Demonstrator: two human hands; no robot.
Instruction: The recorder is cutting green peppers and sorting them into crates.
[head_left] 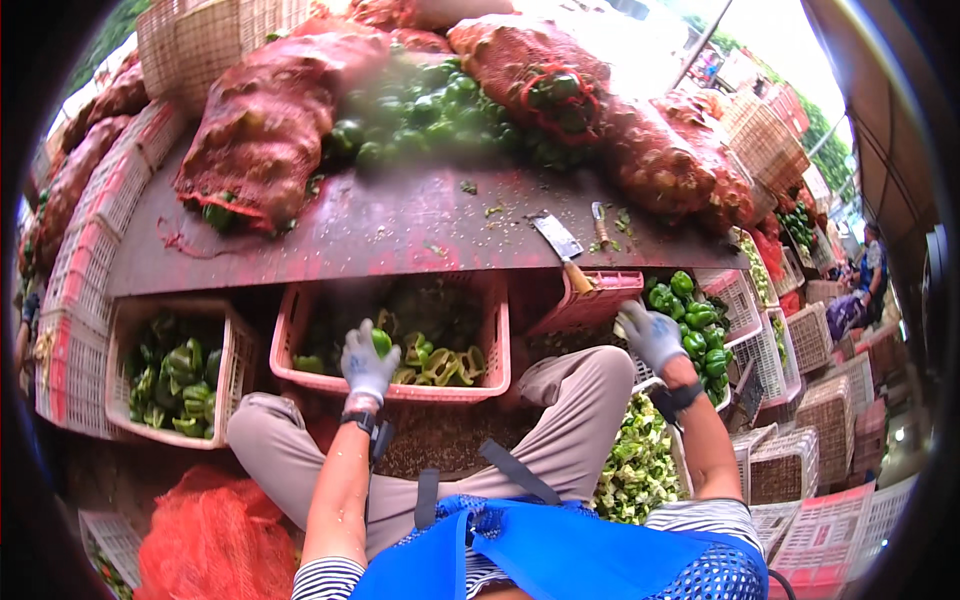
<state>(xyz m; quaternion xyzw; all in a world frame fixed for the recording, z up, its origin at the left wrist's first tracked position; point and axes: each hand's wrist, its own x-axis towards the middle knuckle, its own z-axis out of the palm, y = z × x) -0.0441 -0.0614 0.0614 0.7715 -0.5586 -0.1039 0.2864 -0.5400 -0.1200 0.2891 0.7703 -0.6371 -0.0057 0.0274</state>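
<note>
Ahead, table (400, 220): dark, wide and strewn with small scraps.
Red sacks (265, 120): bulging, lying along the table's left, back and right.
Pepper heap (430, 110): loose and green, between the sacks, partly blurred.
Mesh bag (215, 540): red, crumpled, at the lower left.
Pink crate (400, 388): below the table's front edge, with cut peppers (445, 368) showing pale insides towards its near right corner.
Pale crate (232, 385): left of the pink one, holding green peppers (180, 370).
Pale green scraps (640, 470): piled at the person's right side.
Whole peppers (700, 325): green and glossy, just right of the right hand.
Left hand (368, 362): gloved, over the pink crate, fingers closed around a pepper.
Right hand (653, 338): gloved, fingers bent; whether it grips anything, I cannot tell.
Knife (558, 238): broad-bladed, lying on the table, its wooden handle jutting past the front edge.
Held pepper (382, 342): green, in the left hand, above the pink crate.
</note>
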